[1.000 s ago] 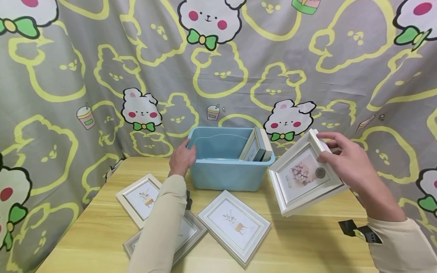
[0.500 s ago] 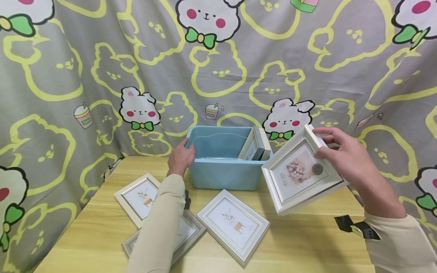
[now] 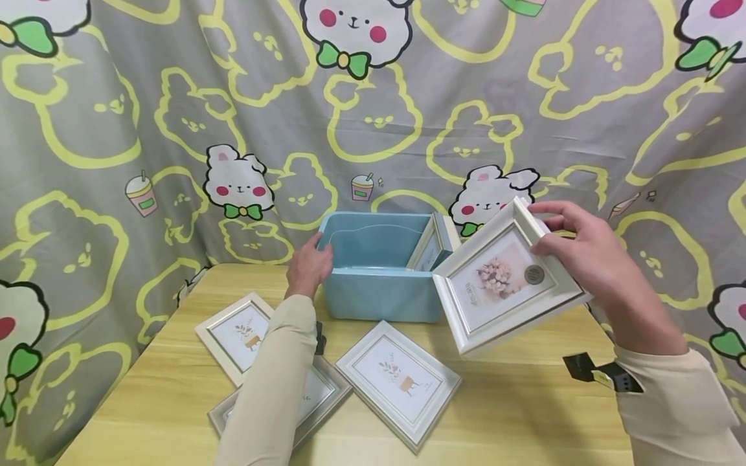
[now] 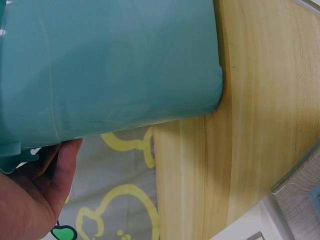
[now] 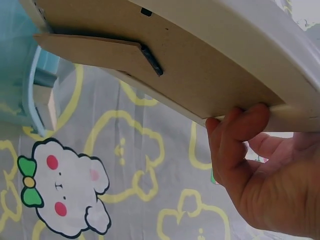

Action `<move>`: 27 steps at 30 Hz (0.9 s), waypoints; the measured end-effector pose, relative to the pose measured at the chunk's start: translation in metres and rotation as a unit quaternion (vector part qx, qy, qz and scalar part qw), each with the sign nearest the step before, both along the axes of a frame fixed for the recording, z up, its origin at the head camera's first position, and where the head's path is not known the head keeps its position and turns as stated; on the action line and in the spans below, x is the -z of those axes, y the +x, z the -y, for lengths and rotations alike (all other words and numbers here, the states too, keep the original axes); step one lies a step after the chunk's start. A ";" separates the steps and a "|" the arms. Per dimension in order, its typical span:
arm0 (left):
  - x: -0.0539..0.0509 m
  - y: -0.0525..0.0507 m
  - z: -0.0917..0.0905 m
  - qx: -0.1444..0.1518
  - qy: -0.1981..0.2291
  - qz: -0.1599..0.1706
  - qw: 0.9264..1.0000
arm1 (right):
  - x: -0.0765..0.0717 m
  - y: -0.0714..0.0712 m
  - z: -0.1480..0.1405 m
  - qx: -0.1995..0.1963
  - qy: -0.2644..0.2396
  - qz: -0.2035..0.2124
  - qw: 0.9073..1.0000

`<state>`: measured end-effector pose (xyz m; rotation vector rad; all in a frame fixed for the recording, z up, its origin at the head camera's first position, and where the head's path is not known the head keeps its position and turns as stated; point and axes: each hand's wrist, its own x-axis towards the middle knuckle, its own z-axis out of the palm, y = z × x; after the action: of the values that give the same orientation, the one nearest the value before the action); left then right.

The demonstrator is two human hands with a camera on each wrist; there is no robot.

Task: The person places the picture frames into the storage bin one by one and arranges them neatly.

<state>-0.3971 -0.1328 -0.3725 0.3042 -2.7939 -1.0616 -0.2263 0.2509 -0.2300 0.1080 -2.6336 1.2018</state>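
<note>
Left hand grips left rim of blue bin, fingers curled at its outside. Right hand pinches flower-print frame by its upper right edge, thumb on front, fingers on brown back. Frame tilts above wooden table, near bin's right front corner. Two picture frames lean inside bin's right end. White frame, grey frame, cream frame lie on table.

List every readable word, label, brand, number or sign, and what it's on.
Nothing is legible.
Held frame (right hand): print blurred; round sticker too small.
White frame before blue bin: print too small.
Grey frame, partly hidden by left sleeve: script blurred.
Cream frame, blue bin: no text made out.
</note>
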 end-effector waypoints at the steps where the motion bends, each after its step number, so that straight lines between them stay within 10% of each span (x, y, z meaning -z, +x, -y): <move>1: 0.000 0.000 0.000 -0.002 0.000 0.000 1.000 | -0.001 -0.001 0.000 -0.002 0.000 -0.005 1.000; 27: -0.003 0.001 -0.001 -0.005 0.010 0.011 1.000 | -0.020 -0.039 0.026 0.018 -0.042 -0.012 0.999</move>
<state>-0.3965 -0.1319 -0.3698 0.3324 -2.7989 -1.0922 -0.2652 0.2250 -0.2095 0.0605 -2.5491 1.2886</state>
